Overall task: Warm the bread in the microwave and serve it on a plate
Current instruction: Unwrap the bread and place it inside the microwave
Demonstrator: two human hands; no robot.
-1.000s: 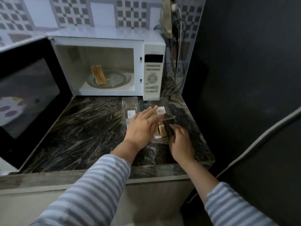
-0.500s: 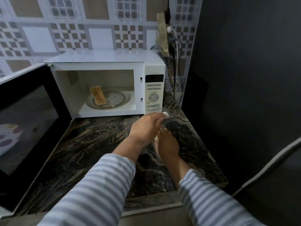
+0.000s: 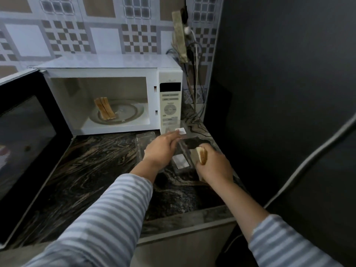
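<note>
Currently loading: right hand (image 3: 213, 164) grips a bread slice (image 3: 202, 155) above the open clear packet (image 3: 181, 151), whose lid the left hand (image 3: 160, 149) pinches (two slices already on the microwave (image 3: 107, 78) turntable). Next, probably: carry it in.

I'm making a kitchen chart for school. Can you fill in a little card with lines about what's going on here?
microwave: door swung open to the left
inside: two bread slices on the glass turntable
right hand: holds a bread slice in its grip
left hand: fingers on the clear plastic bread packet
counter: dark marbled stone
plate: none visible
</note>
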